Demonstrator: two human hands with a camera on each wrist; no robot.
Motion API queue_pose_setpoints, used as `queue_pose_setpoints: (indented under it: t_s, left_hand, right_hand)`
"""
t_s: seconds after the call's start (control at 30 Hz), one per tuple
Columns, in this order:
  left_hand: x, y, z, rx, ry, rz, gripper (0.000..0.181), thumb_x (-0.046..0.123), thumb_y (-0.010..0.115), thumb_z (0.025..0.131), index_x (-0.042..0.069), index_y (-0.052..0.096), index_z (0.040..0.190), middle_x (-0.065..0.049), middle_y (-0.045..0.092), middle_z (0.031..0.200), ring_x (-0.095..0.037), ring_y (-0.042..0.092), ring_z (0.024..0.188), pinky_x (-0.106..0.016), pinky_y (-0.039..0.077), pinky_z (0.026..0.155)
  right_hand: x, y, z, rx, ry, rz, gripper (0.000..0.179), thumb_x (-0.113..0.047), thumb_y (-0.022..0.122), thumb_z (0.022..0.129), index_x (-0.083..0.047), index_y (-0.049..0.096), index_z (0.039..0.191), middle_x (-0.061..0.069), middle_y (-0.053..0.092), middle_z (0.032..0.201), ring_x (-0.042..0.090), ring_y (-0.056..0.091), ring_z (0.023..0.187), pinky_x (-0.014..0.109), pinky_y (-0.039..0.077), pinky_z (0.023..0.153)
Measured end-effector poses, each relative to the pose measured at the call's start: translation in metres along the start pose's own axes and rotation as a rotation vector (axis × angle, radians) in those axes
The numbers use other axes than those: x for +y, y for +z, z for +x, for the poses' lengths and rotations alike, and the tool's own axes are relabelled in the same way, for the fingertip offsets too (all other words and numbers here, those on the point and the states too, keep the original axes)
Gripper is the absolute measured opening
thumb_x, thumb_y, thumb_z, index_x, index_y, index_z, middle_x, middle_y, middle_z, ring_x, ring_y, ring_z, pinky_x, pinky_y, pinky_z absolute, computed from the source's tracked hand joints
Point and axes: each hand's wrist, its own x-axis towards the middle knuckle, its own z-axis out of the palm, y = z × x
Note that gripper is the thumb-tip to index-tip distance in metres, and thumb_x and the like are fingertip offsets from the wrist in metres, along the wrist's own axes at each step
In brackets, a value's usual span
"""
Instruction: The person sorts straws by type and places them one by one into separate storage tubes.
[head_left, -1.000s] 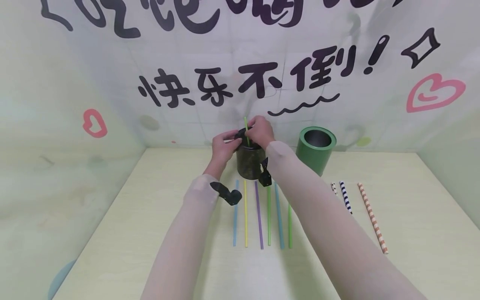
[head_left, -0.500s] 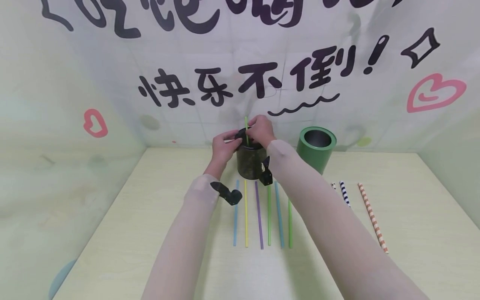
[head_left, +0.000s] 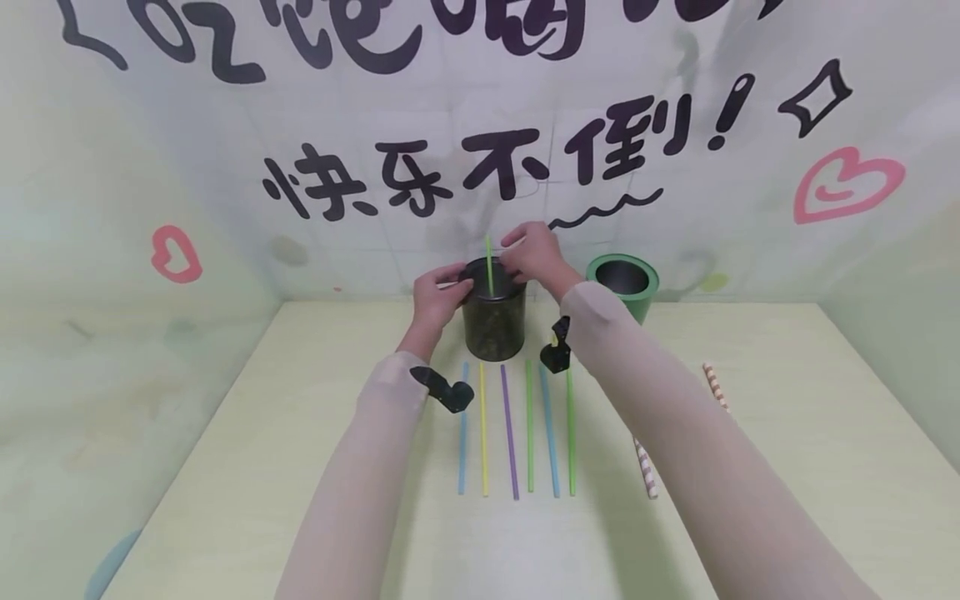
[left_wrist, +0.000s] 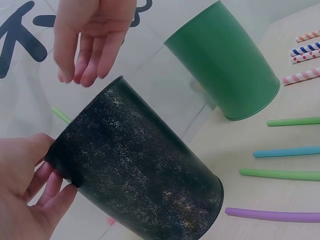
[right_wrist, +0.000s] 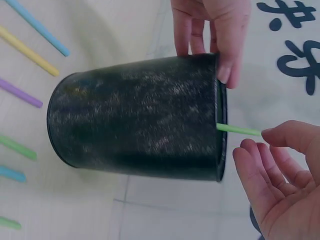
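In the head view a black can stands upright near the back wall. A green drinking straw leans inside it, its upper end above the rim. My left hand grips the can at the left side of its rim, thumb over the edge in the right wrist view. Beside the straw, above the can's right rim, is my right hand, fingers loosely bent and holding nothing. In the left wrist view this right hand hangs over the can mouth with its fingers pointing down.
A green can stands to the right, partly behind the right sleeve. In front of the black can, blue, yellow, purple and green straws lie in a row. Several striped straws lie farther right. A printed wall sheet closes the back.
My right hand has let go of the green straw and moved right, away from it. The straw stays in the can. My left hand keeps its grip; the head view has shifted slightly.
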Motion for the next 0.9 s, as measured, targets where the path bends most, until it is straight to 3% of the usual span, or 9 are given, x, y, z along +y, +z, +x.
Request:
queue_pose_setpoints:
  t_s: [0.3, 0.43, 0.53, 0.9]
  left_hand:
    - [0.002, -0.002, -0.004, 0.006, 0.007, 0.006, 0.035, -0.002, 0.063, 0.082, -0.003, 0.059, 0.117, -0.019, 0.054, 0.109, -0.023, 0.059, 0.091, -0.026, 0.054, 0.076]
    - [0.003, -0.002, -0.004, -0.004, 0.004, 0.017, 0.036, 0.000, 0.062, 0.083, -0.003, 0.059, 0.118, -0.018, 0.053, 0.109, -0.023, 0.059, 0.093, -0.026, 0.054, 0.077]
    - [0.003, -0.002, -0.004, -0.011, 0.003, 0.025, 0.036, 0.001, 0.062, 0.084, -0.002, 0.058, 0.119, -0.018, 0.053, 0.110, -0.025, 0.059, 0.096, -0.028, 0.053, 0.078]
    - [0.002, -0.001, -0.004, -0.018, 0.006, 0.023, 0.035, 0.002, 0.062, 0.084, -0.002, 0.059, 0.119, -0.017, 0.052, 0.109, -0.026, 0.058, 0.097, -0.027, 0.054, 0.077]
  right_hand:
    - [0.016, -0.018, -0.019, -0.088, -0.022, 0.022, 0.029, -0.002, 0.061, 0.083, 0.003, 0.056, 0.111, 0.021, 0.063, 0.097, 0.032, 0.062, 0.087, 0.036, 0.057, 0.065]
    - [0.034, -0.021, -0.028, -0.106, -0.043, 0.031, 0.029, -0.002, 0.061, 0.084, 0.005, 0.055, 0.111, 0.024, 0.062, 0.100, 0.037, 0.060, 0.091, 0.041, 0.056, 0.068]
    - [0.051, -0.021, -0.033, -0.100, -0.046, 0.034, 0.028, -0.003, 0.061, 0.084, 0.006, 0.056, 0.110, 0.024, 0.062, 0.097, 0.035, 0.061, 0.085, 0.041, 0.056, 0.067]
    - [0.120, -0.011, -0.043, -0.072, 0.115, 0.057, 0.027, -0.005, 0.061, 0.085, 0.006, 0.055, 0.109, 0.025, 0.060, 0.102, 0.032, 0.062, 0.086, 0.036, 0.056, 0.067]
